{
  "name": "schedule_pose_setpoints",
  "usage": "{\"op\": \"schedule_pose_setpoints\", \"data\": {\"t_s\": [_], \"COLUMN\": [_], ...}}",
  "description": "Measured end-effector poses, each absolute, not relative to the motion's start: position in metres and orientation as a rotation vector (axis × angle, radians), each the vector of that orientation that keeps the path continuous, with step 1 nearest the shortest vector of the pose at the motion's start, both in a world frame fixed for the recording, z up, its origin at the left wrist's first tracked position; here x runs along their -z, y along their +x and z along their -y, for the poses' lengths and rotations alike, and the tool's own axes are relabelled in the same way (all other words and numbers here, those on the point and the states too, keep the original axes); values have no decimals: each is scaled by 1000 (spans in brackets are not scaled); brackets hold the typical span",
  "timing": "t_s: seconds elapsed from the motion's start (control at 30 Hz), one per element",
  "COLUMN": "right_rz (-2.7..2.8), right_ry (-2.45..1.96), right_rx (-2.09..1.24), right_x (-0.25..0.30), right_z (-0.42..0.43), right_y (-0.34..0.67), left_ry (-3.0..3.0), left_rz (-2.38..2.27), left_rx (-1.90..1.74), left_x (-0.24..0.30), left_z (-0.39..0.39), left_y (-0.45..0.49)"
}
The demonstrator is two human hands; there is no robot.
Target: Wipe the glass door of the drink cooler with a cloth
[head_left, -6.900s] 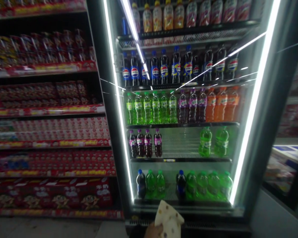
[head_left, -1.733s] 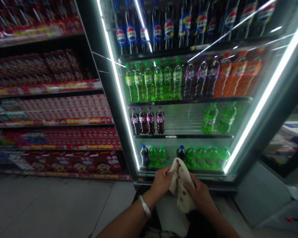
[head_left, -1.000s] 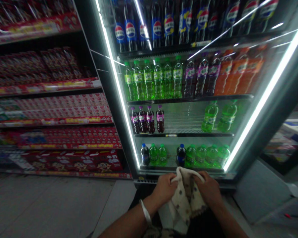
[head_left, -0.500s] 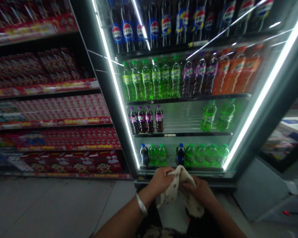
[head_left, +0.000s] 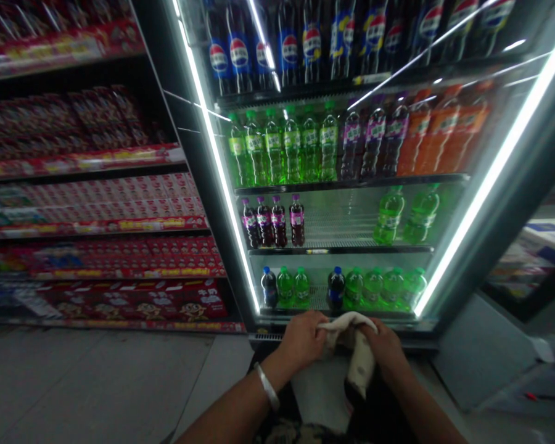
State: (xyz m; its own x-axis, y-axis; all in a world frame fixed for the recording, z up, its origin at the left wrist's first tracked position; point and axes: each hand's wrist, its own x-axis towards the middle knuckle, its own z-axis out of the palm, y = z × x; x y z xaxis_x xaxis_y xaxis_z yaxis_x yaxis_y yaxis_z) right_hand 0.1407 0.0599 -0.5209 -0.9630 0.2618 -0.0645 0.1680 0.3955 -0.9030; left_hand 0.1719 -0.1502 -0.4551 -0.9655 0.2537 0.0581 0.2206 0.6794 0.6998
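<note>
Between my two hands hangs a cream cloth (head_left: 361, 364) with dark spots, bunched along its top edge. My left hand (head_left: 304, 338), with a silver bracelet on its wrist, pinches one side of it. The other side is gripped by my right hand (head_left: 385, 346). Part of the cloth droops below my right fingers. Both hands are low in the view, in front of the base of a lit drinks cooler (head_left: 351, 250) with a glass front.
Rows of cola bottles (head_left: 288, 52), green soda bottles (head_left: 292, 148) and orange soda bottles (head_left: 444, 135) stand in the cooler. Shelves of red and pink packs (head_left: 120, 203) run along the left. A pale cabinet (head_left: 485, 345) stands right, above the tiled floor (head_left: 97, 382).
My hands have moved apart slightly, the right one going rightward. The cloth's peaked top has spread into a flatter arch, and less of it hangs below my left hand.
</note>
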Motion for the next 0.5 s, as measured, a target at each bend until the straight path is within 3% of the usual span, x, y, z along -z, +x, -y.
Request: {"op": "schedule_pose_setpoints", "data": {"t_s": [0.1,0.3,0.5], "right_rz": [2504,2099,1969], "right_ry": [-427,-513,-405], "right_rx": [-1833,-2543,-2589], "right_x": [521,514,506], "right_z": [-52,-39,-30], "right_y": [146,158,165], "left_ry": [389,272,282], "left_rz": [-2766,-2695,-2535], "left_rx": [-1255,-1444,-1669], "left_x": [466,478,479], "left_z": [139,135,132], "left_y": [177,176,178]}}
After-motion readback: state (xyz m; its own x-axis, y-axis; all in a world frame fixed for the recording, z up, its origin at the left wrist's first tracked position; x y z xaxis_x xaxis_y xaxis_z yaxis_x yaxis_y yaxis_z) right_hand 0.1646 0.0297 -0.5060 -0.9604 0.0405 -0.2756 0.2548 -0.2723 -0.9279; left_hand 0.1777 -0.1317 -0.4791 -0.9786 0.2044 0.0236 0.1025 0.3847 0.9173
